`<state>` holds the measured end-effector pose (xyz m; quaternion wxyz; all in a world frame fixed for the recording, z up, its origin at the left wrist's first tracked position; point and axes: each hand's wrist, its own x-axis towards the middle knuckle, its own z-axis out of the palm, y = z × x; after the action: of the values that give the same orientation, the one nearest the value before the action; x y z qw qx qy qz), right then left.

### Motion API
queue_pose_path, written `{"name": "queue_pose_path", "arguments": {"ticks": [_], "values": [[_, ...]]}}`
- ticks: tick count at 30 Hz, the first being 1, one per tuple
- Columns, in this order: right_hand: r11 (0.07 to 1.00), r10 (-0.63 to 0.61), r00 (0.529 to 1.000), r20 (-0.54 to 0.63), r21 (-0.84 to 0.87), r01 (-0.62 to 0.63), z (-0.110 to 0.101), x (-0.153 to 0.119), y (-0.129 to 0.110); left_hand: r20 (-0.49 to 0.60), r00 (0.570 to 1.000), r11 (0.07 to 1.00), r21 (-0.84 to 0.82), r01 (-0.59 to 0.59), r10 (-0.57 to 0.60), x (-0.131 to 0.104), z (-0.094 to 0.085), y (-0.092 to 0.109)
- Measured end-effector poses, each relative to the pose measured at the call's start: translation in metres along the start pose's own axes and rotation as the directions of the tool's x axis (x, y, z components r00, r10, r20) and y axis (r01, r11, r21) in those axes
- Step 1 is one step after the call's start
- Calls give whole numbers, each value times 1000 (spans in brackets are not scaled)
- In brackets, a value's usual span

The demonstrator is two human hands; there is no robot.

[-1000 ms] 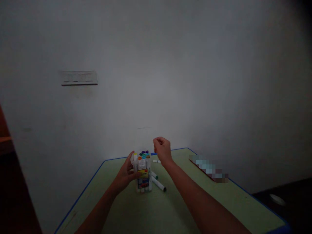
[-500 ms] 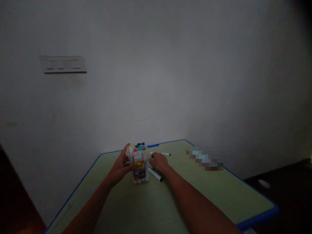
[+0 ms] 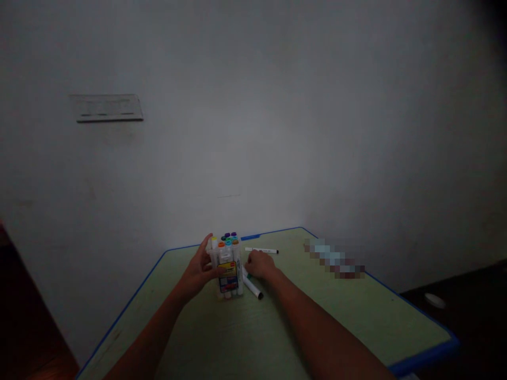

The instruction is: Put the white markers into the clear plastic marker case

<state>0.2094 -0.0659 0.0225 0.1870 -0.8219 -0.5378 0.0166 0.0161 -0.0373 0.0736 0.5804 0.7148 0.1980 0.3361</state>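
Observation:
A clear plastic case (image 3: 228,272) of markers with coloured caps stands upright on the table. My left hand (image 3: 200,272) is wrapped round its left side, the thumb across the front label. To the right of the case, my right hand (image 3: 259,264) is closed low over the table, fingertips at a green-marked pen (image 3: 248,275). Just below it lies a white marker (image 3: 253,288) with a dark end, close to the case. Behind my right hand, another white marker with a black end (image 3: 271,251) lies on the table.
The pale green table (image 3: 336,322) has a blue edge and stands against a grey wall. A pixelated object (image 3: 335,259) lies near its right edge. A blue strip (image 3: 251,237) shows at the back edge. A switch panel (image 3: 109,108) is on the wall.
The view has shifted slightly. The near white marker's dark end has swung a little toward the case and the front. My left hand keeps its hold on the case.

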Motion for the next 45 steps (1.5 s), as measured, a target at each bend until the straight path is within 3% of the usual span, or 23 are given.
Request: {"name": "queue_pose_path", "arguments": {"ticks": [45], "values": [[999,2,1000,26,46,-3,0,-1,2,7,1000,1000,3,-2,2,0,1,1]]}}
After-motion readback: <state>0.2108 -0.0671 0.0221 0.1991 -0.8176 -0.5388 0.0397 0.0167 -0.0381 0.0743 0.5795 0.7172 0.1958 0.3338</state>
